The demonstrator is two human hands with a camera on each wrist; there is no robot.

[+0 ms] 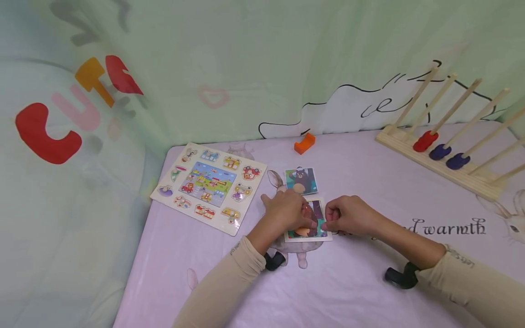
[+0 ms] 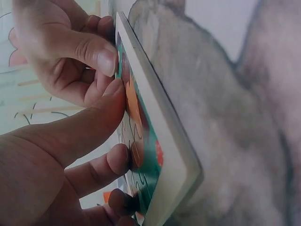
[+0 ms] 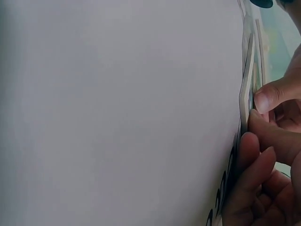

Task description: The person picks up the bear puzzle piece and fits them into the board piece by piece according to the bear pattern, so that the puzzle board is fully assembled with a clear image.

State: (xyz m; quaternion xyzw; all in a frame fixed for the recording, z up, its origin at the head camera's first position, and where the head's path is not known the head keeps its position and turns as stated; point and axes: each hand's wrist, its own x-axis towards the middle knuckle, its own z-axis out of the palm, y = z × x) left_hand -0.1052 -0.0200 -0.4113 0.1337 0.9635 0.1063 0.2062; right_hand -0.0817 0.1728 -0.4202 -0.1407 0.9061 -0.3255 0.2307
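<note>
A small bear jigsaw puzzle in a pale wooden frame (image 1: pixel 289 240) lies flat on the table in the head view. My left hand (image 1: pixel 287 210) is over its left part, thumb and fingertips touching the picture surface (image 2: pixel 149 162). At the right edge, my right hand (image 1: pixel 350 214) pinches the frame's border between thumb and curled index finger; in the right wrist view that hand (image 3: pixel 268 155) is beside the frame's corner (image 3: pixel 245 101). The two thumbs nearly meet. A bear picture card (image 1: pixel 308 177) lies just behind the puzzle. Part of the puzzle is hidden by my hands.
On the left lies a knobbed vehicle puzzle board (image 1: pixel 223 224). An orange block (image 1: pixel 304 144) sits near the back edge. A wooden peg rack (image 1: pixel 443 166) with red and blue pieces stands at the right. Printed curtains border the table.
</note>
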